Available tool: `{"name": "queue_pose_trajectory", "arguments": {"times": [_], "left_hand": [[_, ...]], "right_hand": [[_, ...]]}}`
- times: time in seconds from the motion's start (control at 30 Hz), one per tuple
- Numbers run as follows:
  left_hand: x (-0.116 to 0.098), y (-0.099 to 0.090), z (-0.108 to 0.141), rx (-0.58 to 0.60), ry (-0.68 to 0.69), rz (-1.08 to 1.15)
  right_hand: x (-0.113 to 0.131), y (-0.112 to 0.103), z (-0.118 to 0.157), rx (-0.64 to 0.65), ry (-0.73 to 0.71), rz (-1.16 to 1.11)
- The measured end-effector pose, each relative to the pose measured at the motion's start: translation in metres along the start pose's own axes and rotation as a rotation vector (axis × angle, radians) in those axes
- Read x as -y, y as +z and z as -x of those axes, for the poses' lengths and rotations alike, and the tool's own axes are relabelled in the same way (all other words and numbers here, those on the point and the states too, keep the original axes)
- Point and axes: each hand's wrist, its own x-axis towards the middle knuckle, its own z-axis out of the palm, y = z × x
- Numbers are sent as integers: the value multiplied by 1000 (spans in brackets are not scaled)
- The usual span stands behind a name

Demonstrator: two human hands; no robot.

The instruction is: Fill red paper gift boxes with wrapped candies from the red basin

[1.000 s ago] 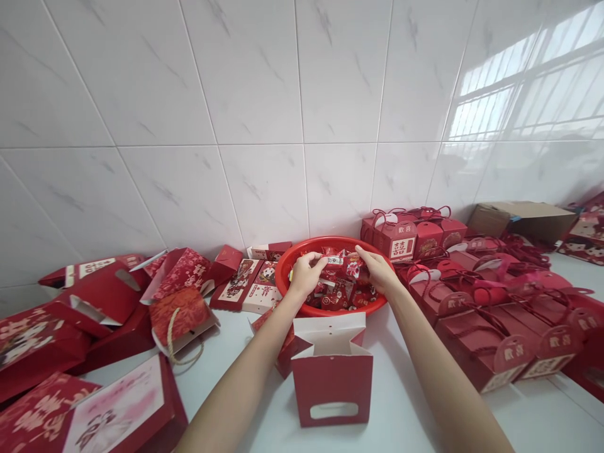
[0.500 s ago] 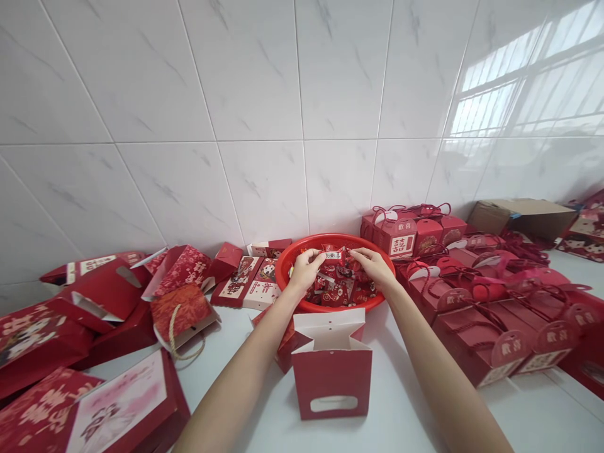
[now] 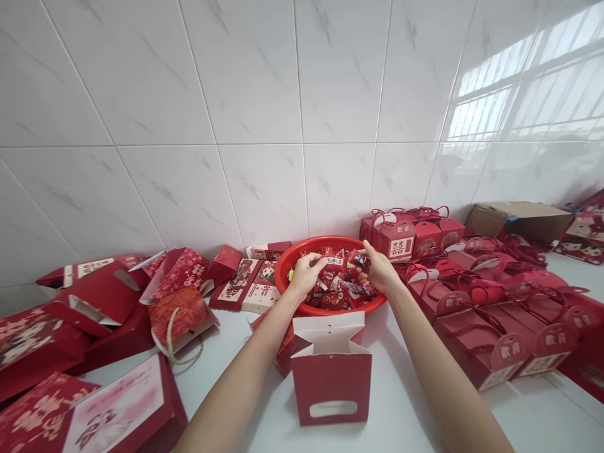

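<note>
A red plastic basin (image 3: 287,253) full of wrapped candies (image 3: 336,299) stands by the wall. Over it my left hand (image 3: 306,274) pinches the left end of a red candy (image 3: 334,260) with a white printed strip. My right hand (image 3: 380,270) is at the basin's right side, thumb and fingers curved around another wrapped candy (image 3: 359,258); its fingertips are partly hidden. Nearer to me, between my forearms, an upright red gift box (image 3: 332,384) has its top flaps unfolded and an oval window low on its front.
Closed red gift boxes with cord handles (image 3: 476,327) fill the right side. Red boxes and bags, one an orange-red bag with rope handle (image 3: 182,314), crowd the left. A cardboard box (image 3: 519,217) sits at the back right. The tiled wall (image 3: 264,189) bounds the table behind.
My right hand has let go of the right end of the printed candy, moved slightly right and down, and closed around another candy. My left hand still holds the printed one.
</note>
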Motion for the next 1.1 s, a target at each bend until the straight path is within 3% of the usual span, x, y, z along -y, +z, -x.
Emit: {"name": "queue_pose_trajectory", "arguments": {"times": [0.3, 0.77, 0.97, 1.1], "left_hand": [[5, -1, -3, -13, -15, 51], [-1, 3, 2, 75, -12, -71], [-1, 4, 2, 65, 61, -183], [0, 4, 1, 40, 98, -236]], "right_hand": [[1, 2, 6, 137, 28, -45], [0, -3, 3, 142, 40, -10], [3, -3, 8, 319, 52, -10], [5, -2, 11, 346, 75, -18]]}}
